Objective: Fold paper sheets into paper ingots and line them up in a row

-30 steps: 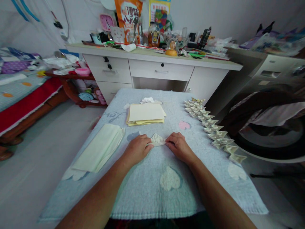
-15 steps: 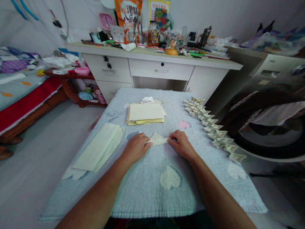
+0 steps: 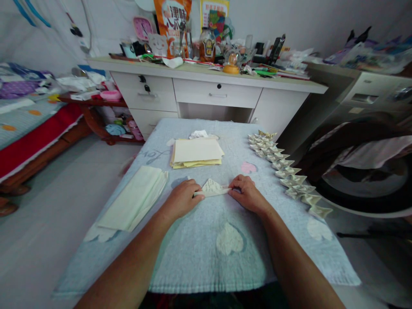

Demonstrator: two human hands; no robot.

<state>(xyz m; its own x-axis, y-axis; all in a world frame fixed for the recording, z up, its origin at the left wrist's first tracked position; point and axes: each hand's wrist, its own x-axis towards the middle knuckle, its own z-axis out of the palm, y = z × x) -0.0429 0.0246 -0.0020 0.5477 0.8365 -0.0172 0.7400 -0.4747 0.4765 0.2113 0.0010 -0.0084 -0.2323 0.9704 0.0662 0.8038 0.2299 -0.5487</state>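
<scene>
A small folded paper boat with printed or written marks on its middle peak is held by both ends just above the cloth. My left hand pinches its left tip between thumb and fingers. At the right tip, my right hand pinches the paper the same way. Beyond my hands lies a stack of cream and yellow paper sheets. Left of my left arm rests a pile of pale folded paper. Along the right side stands a row of finished paper boats, set close together.
A light blue cloth with heart patterns covers the table. Behind it stands a white desk crowded with jars, bags and small items. A washing machine is at the right, a bed at the left. Crumpled white tissue lies behind the stack.
The paper boat's lower edge now looks straighter and longer between my hands, and its peak shows more fully. Both hands have shifted only slightly.
</scene>
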